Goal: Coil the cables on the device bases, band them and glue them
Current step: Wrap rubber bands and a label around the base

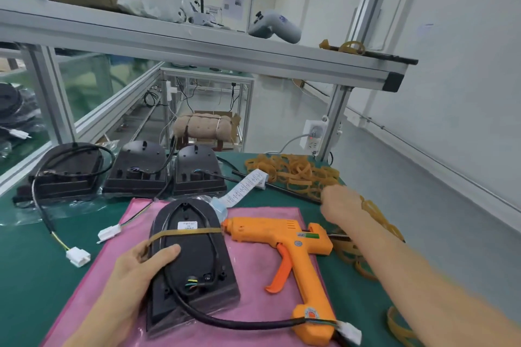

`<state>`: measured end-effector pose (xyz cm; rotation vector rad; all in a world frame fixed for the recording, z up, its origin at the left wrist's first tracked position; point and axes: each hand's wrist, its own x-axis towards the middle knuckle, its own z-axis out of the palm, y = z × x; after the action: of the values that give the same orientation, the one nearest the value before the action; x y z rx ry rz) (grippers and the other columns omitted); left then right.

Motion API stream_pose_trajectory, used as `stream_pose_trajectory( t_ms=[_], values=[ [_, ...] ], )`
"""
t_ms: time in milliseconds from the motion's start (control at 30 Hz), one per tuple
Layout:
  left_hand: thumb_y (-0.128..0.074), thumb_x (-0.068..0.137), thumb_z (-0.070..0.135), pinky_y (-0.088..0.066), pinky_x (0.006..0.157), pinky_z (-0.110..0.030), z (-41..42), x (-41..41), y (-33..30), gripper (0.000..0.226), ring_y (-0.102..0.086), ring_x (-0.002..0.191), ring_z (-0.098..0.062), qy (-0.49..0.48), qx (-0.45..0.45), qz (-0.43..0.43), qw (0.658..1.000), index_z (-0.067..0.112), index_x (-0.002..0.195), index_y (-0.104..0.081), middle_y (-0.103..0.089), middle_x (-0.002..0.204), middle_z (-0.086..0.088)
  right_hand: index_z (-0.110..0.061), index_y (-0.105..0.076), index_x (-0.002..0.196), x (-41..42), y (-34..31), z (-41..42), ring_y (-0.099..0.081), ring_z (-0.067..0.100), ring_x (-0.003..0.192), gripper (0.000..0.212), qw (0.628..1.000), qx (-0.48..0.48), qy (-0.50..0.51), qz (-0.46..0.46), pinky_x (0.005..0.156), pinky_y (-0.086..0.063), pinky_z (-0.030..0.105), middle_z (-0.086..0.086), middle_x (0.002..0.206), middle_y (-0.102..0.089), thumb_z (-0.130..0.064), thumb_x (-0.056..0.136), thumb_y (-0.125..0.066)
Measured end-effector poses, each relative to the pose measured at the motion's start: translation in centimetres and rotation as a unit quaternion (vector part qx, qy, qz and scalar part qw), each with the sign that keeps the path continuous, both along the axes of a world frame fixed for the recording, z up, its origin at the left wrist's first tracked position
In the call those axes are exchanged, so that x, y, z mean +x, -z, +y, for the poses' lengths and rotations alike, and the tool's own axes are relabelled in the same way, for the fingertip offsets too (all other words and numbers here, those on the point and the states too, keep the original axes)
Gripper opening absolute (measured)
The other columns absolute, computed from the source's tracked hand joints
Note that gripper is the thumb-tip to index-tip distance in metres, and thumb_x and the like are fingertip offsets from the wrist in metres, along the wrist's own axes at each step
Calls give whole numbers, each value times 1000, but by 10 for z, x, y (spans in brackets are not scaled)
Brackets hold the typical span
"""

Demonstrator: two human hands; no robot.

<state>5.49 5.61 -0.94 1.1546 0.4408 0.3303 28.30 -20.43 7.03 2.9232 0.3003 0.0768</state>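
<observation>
Head camera (wide-angle) looks forward, down, close over the bench (33, 276).

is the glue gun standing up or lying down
Lying down. The orange glue gun rests flat on its side on the pink cloth, nozzle toward the banded device base; neither hand holds it.

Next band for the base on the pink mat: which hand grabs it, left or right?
Right. The right hand is already at the rubber band pile, while the left hand grips the base edge, steadying it. The glue gun lies untouched.
</observation>
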Motion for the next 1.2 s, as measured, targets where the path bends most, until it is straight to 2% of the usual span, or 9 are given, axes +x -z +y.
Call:
stream_pose_trajectory(
  t_ms=[333, 467, 533, 633, 733, 900, 1033, 1133, 1200],
  values=[
    [-68, 78, 9, -61, 62, -35, -3, 0, -9, 32, -73, 80, -33, 8, -5, 48, 999, 5, 110, -67, -73, 97, -21, -19, -67, 107, 18, 26, -22, -58, 22, 107, 20, 992, -122, -1, -44, 89, -44, 32, 2, 112, -64, -16, 92, -54],
    [-67, 83, 8, -61, 59, -36, -5, 1, -14, 26, -73, 76, -32, 2, -17, 74, 997, 6, 109, -67, -73, 95, -21, -14, -65, 84, 8, 18, -15, -59, 22, 85, 24, 983, 125, -24, -133, 72, -45, 34, 6, 93, -63, -29, 95, -49],
    [-66, 84, 6, -59, 54, -36, -6, 1, -15, 24, -72, 70, -32, -12, -27, 78, 997, 5, 108, -67, -73, 92, -22, -12, -56, 72, -4, 10, -4, -53, 20, 71, 26, 907, 411, -10, -94, 63, -39, 33, 6, 76, -59, -28, 92, -50],
    [-67, 84, 6, -57, 52, -37, -8, 2, -17, 24, -72, 66, -32, -30, -46, 90, 994, 5, 108, -65, -73, 89, -23, -19, -56, 60, -32, -3, 20, -52, 17, 67, 31, 700, 707, 6, 102, 74, -44, 36, 0, 64, -56, -22, 91, -51],
    [-71, 81, 8, -59, 60, -40, -9, 5, -19, 26, -72, 69, -31, -40, 20, 120, 992, 6, 106, -64, -74, 87, -19, -22, -59, 49, -58, -5, 44, -54, 16, 62, 43, 569, 785, -24, 244, 74, -51, 32, -2, 55, -56, -11, 89, -50],
    [-77, 64, 29, -45, 98, -50, -6, -1, -38, 54, -56, 112, -36, -15, 351, 194, 916, 8, 110, -57, -58, 119, -17, -1, -66, 93, -93, -10, 77, -61, 13, 53, 21, 370, 848, -20, 378, 57, -55, 23, 3, 56, -59, -1, 95, -45],
    [-64, 82, 28, -30, 102, -21, -29, -22, -49, 46, -40, 120, -15, -140, 588, 44, 795, 18, 126, -58, -51, 126, 6, 3, -65, 94, -114, -19, 93, -68, 16, 59, 25, 323, 845, -50, 422, 58, -58, 24, 8, 62, -66, 3, 96, -41],
    [-57, 89, 23, -33, 86, -3, -47, -24, -67, 36, -48, 105, 4, -145, 544, -112, 819, 31, 124, -58, -52, 114, 17, 0, -64, 91, -128, -18, 100, -68, 15, 61, 27, 392, 811, -86, 425, 59, -58, 22, 6, 63, -66, 5, 95, -38],
    [-55, 96, 17, -38, 74, -3, -48, -12, -79, 33, -54, 85, 6, -96, 439, -95, 888, 41, 118, -56, -58, 105, 13, -2, -64, 89, -137, -16, 103, -65, 14, 61, 26, 422, 791, -106, 430, 60, -57, 21, 4, 64, -63, 5, 93, -39]
  ],
)
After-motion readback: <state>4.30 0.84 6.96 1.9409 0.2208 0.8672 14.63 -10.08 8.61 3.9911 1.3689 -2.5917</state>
